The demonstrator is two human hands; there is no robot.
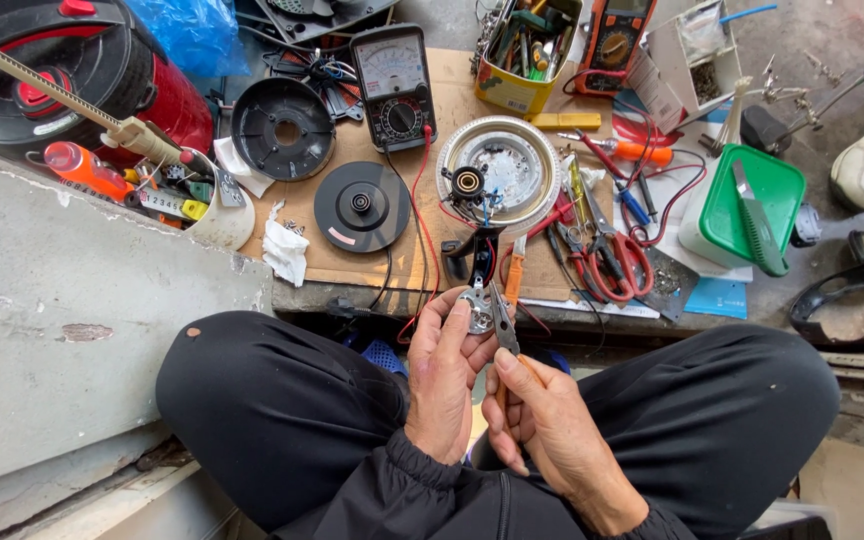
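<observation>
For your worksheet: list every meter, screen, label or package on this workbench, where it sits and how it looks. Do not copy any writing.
Analog meter: top centre, black, white needle dial.
Digital meter: top right, orange casing, dark round selector.
Yellow box: between the meters, full of tools.
Label: pale sticker on black disc.
Green-lidded tub: right, white body.

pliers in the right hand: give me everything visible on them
The pliers are slim, with dull grey metal jaws and orange grips. The right hand wraps the handles, hiding most of them. They stand nearly upright in the picture, tips pointing away from the person, over the lap. The jaw tips meet a small silvery metal part pinched by the left hand.
</observation>
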